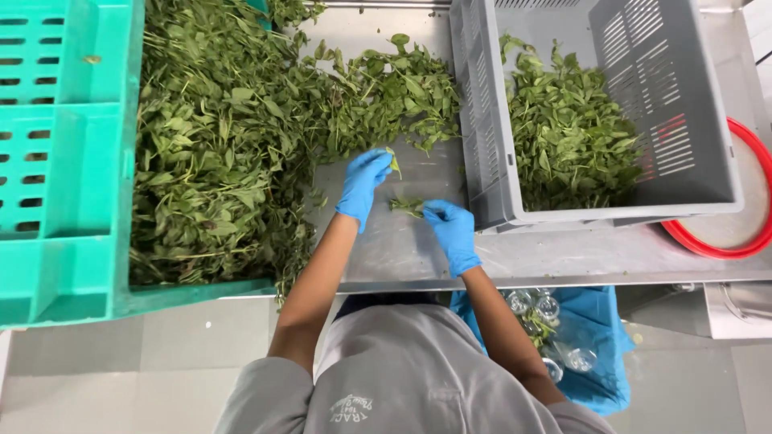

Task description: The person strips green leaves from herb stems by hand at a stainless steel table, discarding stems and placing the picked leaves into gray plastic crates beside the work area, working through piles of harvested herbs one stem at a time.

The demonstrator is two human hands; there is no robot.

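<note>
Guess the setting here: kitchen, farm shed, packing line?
Likely a produce sorting or packing station. Signs: loose green leafy stems heaped on a stainless steel table, a grey slotted plastic crate part-filled with leaves, and blue-gloved hands, left hand and right hand, picking a sprig.

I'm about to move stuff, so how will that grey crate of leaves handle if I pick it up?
The grey crate looks stiff, moulded plastic with slotted walls. Probably light: the loose leaves fill only part of it. They're heaped toward one end, so it may tip slightly that way.
</note>
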